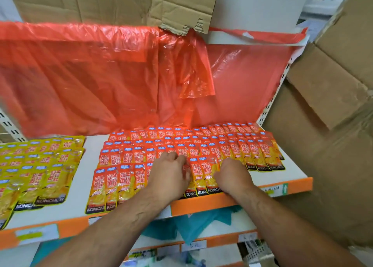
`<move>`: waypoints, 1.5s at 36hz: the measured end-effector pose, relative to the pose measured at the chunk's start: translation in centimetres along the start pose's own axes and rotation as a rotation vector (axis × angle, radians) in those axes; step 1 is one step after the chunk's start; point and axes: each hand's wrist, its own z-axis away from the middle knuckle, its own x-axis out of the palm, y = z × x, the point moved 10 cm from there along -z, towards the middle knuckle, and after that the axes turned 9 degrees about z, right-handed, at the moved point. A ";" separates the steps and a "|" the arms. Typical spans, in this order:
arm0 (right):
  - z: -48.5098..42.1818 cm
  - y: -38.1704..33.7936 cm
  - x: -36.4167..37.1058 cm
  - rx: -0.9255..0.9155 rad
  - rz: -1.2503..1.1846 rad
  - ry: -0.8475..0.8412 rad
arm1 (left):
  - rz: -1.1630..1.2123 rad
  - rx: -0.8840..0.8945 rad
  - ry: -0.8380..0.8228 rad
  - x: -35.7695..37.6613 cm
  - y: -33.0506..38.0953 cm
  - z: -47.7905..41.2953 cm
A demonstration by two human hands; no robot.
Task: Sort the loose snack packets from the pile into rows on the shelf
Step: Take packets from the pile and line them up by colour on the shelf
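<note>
White shelf (91, 145), orange lip | glossy orange packets (252, 152) flat in overlapping rows, long axes front-to-back (logo ends nearest) | left hand (169, 173), right hand (232, 172) curled atop them, grip unclear

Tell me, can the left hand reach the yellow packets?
Probably yes. The left hand is over the red packets, and only a bare strip of shelf separates them from the yellow packets.
</note>
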 end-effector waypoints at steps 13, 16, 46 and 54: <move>5.3 -3.4 -1.8 -0.466 0.147 0.108 | -0.120 -0.240 0.082 -2.3 0.8 6.2; 7.3 -4.8 -0.7 -0.604 0.188 0.091 | -0.114 -0.293 0.121 -2.6 0.7 8.5; 30.6 -38.6 7.4 -1.281 0.221 0.047 | -0.174 -0.780 0.397 -19.3 -23.0 36.6; 39.1 -51.6 9.8 -1.377 0.233 0.090 | -0.211 -0.796 0.512 -27.0 -32.4 44.8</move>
